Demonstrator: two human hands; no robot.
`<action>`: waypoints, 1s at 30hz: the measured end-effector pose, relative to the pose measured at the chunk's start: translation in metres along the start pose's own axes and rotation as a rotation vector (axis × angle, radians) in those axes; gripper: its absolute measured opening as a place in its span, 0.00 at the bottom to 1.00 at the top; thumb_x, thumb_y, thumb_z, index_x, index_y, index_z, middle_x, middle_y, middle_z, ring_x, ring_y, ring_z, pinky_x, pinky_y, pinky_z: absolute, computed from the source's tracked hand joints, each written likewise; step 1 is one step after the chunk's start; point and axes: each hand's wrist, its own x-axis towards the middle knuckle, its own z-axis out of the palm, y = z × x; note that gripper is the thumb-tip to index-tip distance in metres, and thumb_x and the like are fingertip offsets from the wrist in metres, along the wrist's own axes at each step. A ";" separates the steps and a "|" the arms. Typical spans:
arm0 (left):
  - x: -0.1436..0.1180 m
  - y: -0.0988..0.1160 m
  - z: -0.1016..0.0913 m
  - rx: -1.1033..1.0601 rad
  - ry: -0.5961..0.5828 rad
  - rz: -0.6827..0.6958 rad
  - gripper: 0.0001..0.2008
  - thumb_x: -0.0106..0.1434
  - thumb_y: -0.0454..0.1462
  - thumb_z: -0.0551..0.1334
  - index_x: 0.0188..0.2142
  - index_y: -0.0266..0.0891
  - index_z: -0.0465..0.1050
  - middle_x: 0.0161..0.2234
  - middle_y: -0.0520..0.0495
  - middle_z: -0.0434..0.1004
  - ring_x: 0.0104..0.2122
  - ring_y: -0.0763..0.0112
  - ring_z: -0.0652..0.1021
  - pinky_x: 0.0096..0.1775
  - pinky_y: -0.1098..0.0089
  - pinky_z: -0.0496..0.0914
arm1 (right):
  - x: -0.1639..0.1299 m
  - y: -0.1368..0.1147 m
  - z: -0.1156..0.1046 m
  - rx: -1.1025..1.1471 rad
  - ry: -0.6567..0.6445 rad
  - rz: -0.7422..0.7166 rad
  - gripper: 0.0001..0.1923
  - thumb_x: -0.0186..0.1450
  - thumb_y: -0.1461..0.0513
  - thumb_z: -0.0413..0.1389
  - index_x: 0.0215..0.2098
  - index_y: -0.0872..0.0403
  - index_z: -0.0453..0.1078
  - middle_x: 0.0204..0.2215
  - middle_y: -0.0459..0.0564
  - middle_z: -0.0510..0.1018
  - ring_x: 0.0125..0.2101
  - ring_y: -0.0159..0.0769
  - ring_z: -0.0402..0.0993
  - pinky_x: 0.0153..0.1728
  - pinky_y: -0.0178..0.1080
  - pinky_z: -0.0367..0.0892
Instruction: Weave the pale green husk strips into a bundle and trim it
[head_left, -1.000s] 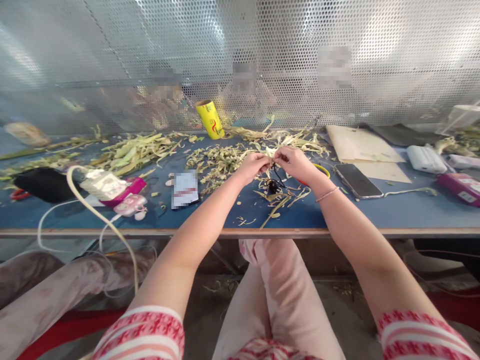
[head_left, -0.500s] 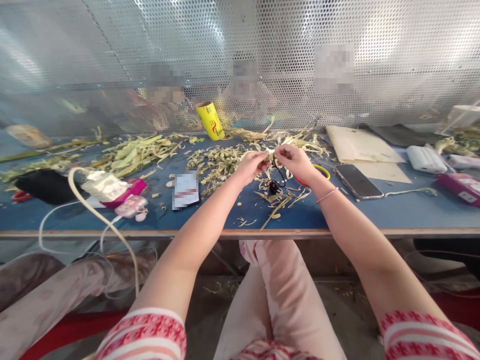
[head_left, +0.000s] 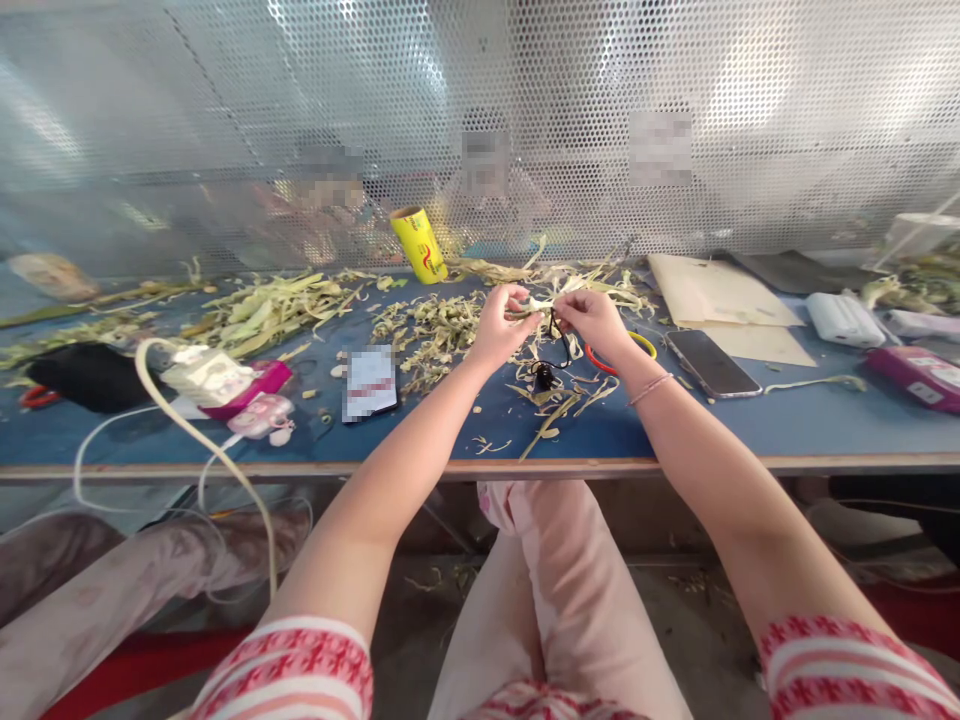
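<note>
Above the litter of plant trimmings, my left hand [head_left: 504, 328] is closed round a short pale green-white plant stalk [head_left: 537, 304], which points to the right. Close beside it, my right hand [head_left: 592, 322] is pinched at the stalk's right end. A thin black cord [head_left: 564, 352] hangs from those right fingertips, and its lower part reaches a dark bundle [head_left: 544, 376] on the blue table. Whether the right fingers also grip the stalk is hidden. Partly behind my right wrist lies a red and yellow ring [head_left: 643, 344].
Dry leaf scraps [head_left: 439, 325] cover the middle of the table [head_left: 435, 440]. A yellow tube [head_left: 420, 245] leans by the perforated metal wall. One phone [head_left: 712, 363] lies to the right, another [head_left: 370, 384] to the left. A power bank with cables [head_left: 225, 385] sits farther left.
My left hand has turned, its fingers now curled higher round the stalk, and more of the pale stalk shows between the hands. My right hand stays pinched in nearly the same place.
</note>
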 end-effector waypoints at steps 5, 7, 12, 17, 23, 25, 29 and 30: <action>-0.001 0.002 -0.004 0.324 0.036 0.405 0.05 0.57 0.35 0.65 0.34 0.41 0.71 0.36 0.47 0.73 0.41 0.67 0.73 0.46 0.62 0.68 | -0.003 -0.005 0.005 0.042 0.016 0.056 0.11 0.54 0.59 0.62 0.22 0.55 0.67 0.17 0.42 0.70 0.18 0.26 0.66 0.25 0.34 0.68; -0.001 0.003 -0.003 0.336 0.036 0.425 0.03 0.58 0.35 0.63 0.34 0.41 0.72 0.35 0.48 0.73 0.40 0.68 0.73 0.45 0.62 0.67 | -0.003 -0.006 0.006 0.027 0.021 0.060 0.10 0.54 0.59 0.62 0.22 0.56 0.67 0.16 0.42 0.71 0.18 0.26 0.66 0.24 0.33 0.67; -0.003 0.006 -0.001 0.280 -0.017 0.337 0.02 0.58 0.34 0.62 0.32 0.41 0.73 0.34 0.47 0.73 0.40 0.67 0.72 0.45 0.63 0.66 | -0.004 -0.006 0.006 -0.051 0.018 0.049 0.08 0.56 0.61 0.59 0.21 0.55 0.67 0.16 0.43 0.71 0.18 0.27 0.67 0.23 0.34 0.66; -0.003 0.010 -0.002 0.232 -0.050 0.252 0.03 0.56 0.32 0.62 0.29 0.41 0.72 0.34 0.46 0.72 0.40 0.64 0.71 0.47 0.62 0.64 | -0.006 -0.010 0.006 -0.160 0.008 0.017 0.10 0.56 0.60 0.58 0.21 0.55 0.66 0.13 0.43 0.70 0.16 0.29 0.67 0.24 0.35 0.65; -0.003 0.013 -0.004 0.213 -0.123 0.226 0.03 0.54 0.31 0.61 0.27 0.40 0.69 0.33 0.45 0.71 0.40 0.64 0.70 0.49 0.61 0.63 | -0.003 -0.003 0.005 -0.249 0.003 -0.037 0.11 0.56 0.58 0.57 0.20 0.54 0.67 0.12 0.43 0.70 0.16 0.30 0.68 0.25 0.36 0.64; -0.004 0.016 -0.005 0.198 -0.148 0.211 0.04 0.54 0.30 0.61 0.27 0.40 0.69 0.33 0.45 0.71 0.40 0.64 0.71 0.49 0.62 0.63 | -0.002 0.000 0.005 -0.260 0.001 -0.038 0.10 0.56 0.58 0.57 0.20 0.54 0.67 0.13 0.43 0.71 0.17 0.31 0.68 0.25 0.36 0.64; -0.005 0.017 -0.003 0.126 -0.206 0.110 0.03 0.53 0.30 0.61 0.26 0.39 0.69 0.29 0.48 0.71 0.33 0.69 0.71 0.42 0.67 0.65 | -0.003 -0.003 0.006 -0.285 0.009 -0.028 0.10 0.57 0.59 0.56 0.19 0.54 0.66 0.12 0.43 0.70 0.17 0.31 0.68 0.27 0.36 0.64; -0.005 0.016 -0.002 0.082 -0.212 0.063 0.03 0.52 0.30 0.62 0.26 0.39 0.70 0.28 0.49 0.72 0.31 0.71 0.71 0.40 0.69 0.66 | -0.004 -0.005 0.006 -0.288 0.016 -0.029 0.11 0.57 0.59 0.56 0.19 0.54 0.66 0.12 0.43 0.69 0.17 0.30 0.67 0.27 0.36 0.63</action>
